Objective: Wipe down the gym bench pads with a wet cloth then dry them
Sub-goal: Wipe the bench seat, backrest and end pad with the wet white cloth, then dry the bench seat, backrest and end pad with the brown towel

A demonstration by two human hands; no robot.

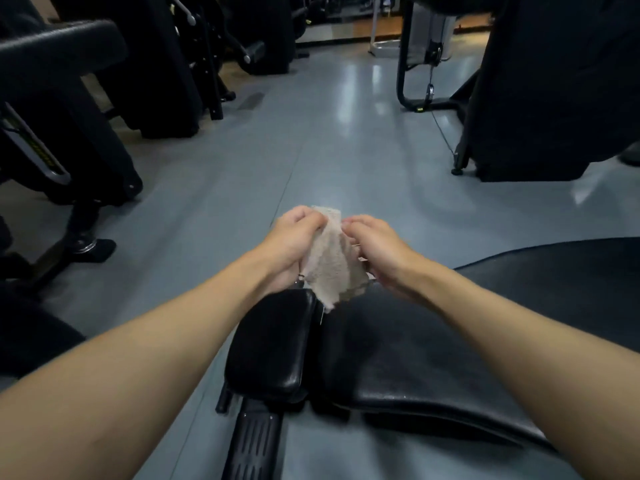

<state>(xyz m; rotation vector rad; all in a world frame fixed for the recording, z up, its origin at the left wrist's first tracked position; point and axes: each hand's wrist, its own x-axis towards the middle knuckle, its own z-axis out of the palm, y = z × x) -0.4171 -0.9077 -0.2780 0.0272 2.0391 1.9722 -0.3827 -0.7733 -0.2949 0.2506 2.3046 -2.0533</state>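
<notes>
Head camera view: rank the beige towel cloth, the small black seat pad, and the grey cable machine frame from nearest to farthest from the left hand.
1. Beige towel cloth: pinched in the grip of the left hand, and of the right hand too.
2. Small black seat pad: just below the hands.
3. Grey cable machine frame: far across the floor, upper right.

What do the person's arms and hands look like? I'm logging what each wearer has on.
Both forearms are bare all the way to the frame edge: no sleeves show. The left hand and right hand wear no gloves, and no watch, ring or wristband shows on either.
</notes>
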